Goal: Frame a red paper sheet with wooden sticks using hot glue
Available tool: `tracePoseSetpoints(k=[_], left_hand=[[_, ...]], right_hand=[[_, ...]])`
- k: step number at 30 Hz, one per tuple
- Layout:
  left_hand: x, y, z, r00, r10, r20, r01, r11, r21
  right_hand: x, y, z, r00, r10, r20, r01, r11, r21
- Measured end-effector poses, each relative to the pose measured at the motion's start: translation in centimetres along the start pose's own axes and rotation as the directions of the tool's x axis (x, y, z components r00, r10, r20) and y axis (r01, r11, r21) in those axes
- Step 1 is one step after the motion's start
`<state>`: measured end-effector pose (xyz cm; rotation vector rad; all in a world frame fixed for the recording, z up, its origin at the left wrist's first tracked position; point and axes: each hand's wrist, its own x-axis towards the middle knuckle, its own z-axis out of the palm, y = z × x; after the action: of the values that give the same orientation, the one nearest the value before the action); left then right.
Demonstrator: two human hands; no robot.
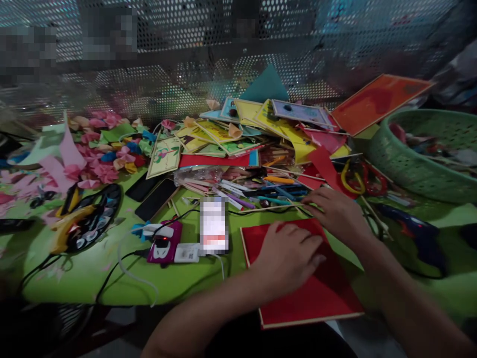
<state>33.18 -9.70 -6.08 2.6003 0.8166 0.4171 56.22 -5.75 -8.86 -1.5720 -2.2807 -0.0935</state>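
Note:
A red rectangular board with pale thin strips along its left and near edges lies at the table's front edge, partly overhanging it. My left hand rests on the board, its fingers loosely bent and nothing visible in them. Just beyond the board's far right corner, my right hand has its fingers closed at the end of a thin wooden stick. Its fingertips partly hide the contact. The stick lies roughly level across the table, in front of a heap of pens.
Handmade cards are piled behind. Left stand a lit phone, a purple power strip with cables, and a yellow glue gun. A blue glue gun, scissors and a green basket occupy the right.

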Motion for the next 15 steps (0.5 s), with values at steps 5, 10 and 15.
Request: tracePoseSetpoints(k=[5, 10, 15], left_hand=[[-0.3, -3.3, -5.3, 0.943, -0.263, -0.206, 0.26, 0.965, -0.041], [-2.1, -7.0, -8.8, 0.834, -0.484, -0.265, 0.477, 0.874, -0.095], [-2.4, -8.1, -8.9, 0.837, -0.536, -0.11, 0.531, 0.844, -0.075]], right_hand=[[-1.1, 0.7, -1.4, 0.998, 0.036, -0.058, -0.028, 0.991, 0.133], [-2.7, 1.7, -2.1, 0.998, 0.068, 0.004, -0.066, 0.965, 0.253], [-3.3, 2.5, -1.2, 0.997, 0.027, 0.076, -0.049, 0.955, 0.292]])
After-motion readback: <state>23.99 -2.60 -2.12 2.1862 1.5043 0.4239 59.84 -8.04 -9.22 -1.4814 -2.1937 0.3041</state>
